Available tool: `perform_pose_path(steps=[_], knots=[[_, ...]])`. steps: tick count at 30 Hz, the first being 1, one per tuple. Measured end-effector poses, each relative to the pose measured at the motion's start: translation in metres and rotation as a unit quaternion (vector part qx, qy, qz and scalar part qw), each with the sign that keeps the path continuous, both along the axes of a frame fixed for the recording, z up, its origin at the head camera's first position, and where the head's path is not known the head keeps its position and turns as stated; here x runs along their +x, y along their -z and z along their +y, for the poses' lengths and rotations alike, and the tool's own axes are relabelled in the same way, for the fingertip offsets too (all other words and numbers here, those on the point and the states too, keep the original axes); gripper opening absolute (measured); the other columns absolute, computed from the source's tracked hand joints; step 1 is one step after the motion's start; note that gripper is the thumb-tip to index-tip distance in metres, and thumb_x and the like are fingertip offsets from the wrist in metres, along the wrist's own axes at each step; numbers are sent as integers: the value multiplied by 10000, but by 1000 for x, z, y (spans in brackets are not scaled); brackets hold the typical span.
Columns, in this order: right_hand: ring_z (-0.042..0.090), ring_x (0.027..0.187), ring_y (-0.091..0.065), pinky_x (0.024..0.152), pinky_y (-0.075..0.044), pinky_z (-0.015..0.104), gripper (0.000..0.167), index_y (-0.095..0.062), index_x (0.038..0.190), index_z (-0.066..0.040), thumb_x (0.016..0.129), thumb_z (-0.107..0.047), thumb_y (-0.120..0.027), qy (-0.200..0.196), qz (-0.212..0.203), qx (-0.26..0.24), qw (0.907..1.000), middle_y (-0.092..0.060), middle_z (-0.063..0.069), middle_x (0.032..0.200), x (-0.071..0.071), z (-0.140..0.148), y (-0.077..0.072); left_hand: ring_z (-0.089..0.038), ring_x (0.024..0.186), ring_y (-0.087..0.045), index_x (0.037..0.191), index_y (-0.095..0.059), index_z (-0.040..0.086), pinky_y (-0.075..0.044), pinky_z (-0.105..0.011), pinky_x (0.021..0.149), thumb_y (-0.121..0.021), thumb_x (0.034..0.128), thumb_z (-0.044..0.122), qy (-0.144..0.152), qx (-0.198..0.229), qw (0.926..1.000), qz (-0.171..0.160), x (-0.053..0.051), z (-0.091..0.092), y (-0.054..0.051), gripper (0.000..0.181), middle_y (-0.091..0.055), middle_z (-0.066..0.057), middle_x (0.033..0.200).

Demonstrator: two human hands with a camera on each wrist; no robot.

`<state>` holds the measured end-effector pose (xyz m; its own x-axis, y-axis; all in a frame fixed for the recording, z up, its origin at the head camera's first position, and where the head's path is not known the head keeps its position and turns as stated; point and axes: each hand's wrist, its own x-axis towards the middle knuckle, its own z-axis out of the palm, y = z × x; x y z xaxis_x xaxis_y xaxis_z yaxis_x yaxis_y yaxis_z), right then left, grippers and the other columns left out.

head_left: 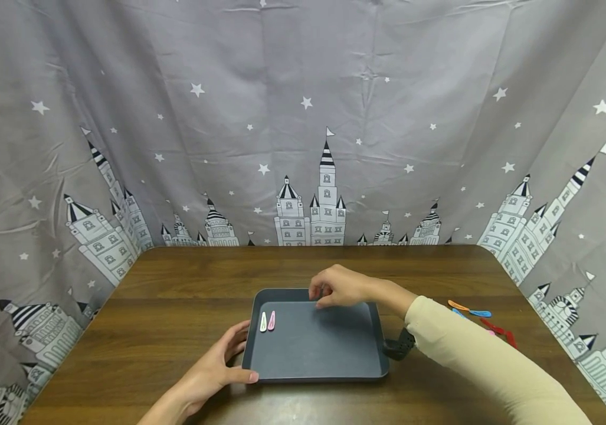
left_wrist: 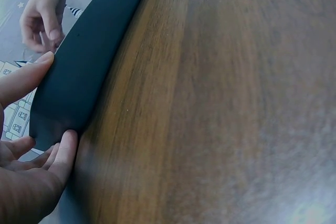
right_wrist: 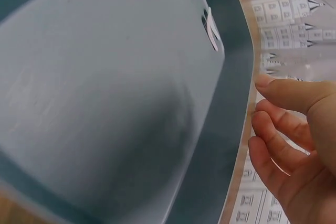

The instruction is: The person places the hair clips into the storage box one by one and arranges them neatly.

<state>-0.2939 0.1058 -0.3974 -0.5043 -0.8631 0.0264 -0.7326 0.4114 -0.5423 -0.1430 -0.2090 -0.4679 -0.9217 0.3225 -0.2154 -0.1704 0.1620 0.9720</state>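
Note:
A dark grey tray (head_left: 324, 348) lies on the table, with a pale snap hair clip (head_left: 263, 321) and a pink hair clip (head_left: 272, 320) side by side near its left wall. My left hand (head_left: 218, 360) holds the tray's front left corner; in the left wrist view its thumb and fingers (left_wrist: 65, 153) touch the outer wall. Over the tray's back part hovers my right hand (head_left: 340, 286), fingers loosely bent. The right wrist view shows a gap between thumb and fingers (right_wrist: 268, 163), with nothing visible in it.
Right of the tray, partly behind the right sleeve (head_left: 472, 360), lie an orange clip (head_left: 458, 305), a blue clip (head_left: 480, 313), a red clip (head_left: 493, 326) and others. A black wrist device (head_left: 399, 345) hangs by the tray's right wall. A grey castle-print curtain (head_left: 303, 147) stands behind the table (head_left: 186, 277).

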Motion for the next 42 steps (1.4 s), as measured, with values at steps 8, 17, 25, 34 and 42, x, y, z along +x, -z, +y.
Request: perform_pose_path(steps=[8, 17, 25, 34, 42], knots=[[56, 803, -631, 735, -537, 270, 148, -736, 1036, -29, 903, -51, -798, 179, 44, -204, 9996, -737, 75, 1006, 0, 36, -2, -428, 1469, -289, 1614, -258, 103, -306, -585, 1086, -854, 824, 69, 1, -11, 10000, 7, -1, 1, -1, 990, -332, -236, 1594], [59, 801, -647, 731, -550, 286, 133, -738, 998, -81, 889, -47, -805, 469, 15, -249, 9986, -728, 7, 944, 1, 71, -2, -436, 1467, -288, 1611, -263, 99, -298, -591, 1090, -858, 821, 62, 15, -36, 10000, 35, -1, 1, -2, 989, -330, -238, 1594], [71, 803, -666, 749, -561, 298, 121, -732, 984, -77, 887, -50, -800, 637, -60, -235, 9977, -712, -45, 912, 3, 101, -1, -432, 1468, -289, 1614, -257, 98, -297, -591, 1089, -857, 823, 63, 12, -45, 10000, 29, -1, 1, -2, 993, -335, -234, 1592], [152, 812, -695, 750, -567, 314, 119, -726, 992, -75, 898, -62, -798, 911, -30, -162, 9957, -720, -3, 939, 12, 141, -6, -444, 1464, -292, 1612, -258, 100, -293, -623, 1099, -865, 817, 75, -92, -114, 9999, -71, -1, 1, -1, 1001, -329, -240, 1594], [111, 810, -674, 744, -560, 318, 141, -721, 1020, -115, 907, -112, -805, 1336, -81, 10, 9910, -695, -65, 937, 25, 186, -8, -436, 1459, -308, 1608, -269, 102, -294, -610, 1099, -868, 816, 79, -104, -178, 9998, -55, -3, 2, 0, 993, -343, -238, 1588]])
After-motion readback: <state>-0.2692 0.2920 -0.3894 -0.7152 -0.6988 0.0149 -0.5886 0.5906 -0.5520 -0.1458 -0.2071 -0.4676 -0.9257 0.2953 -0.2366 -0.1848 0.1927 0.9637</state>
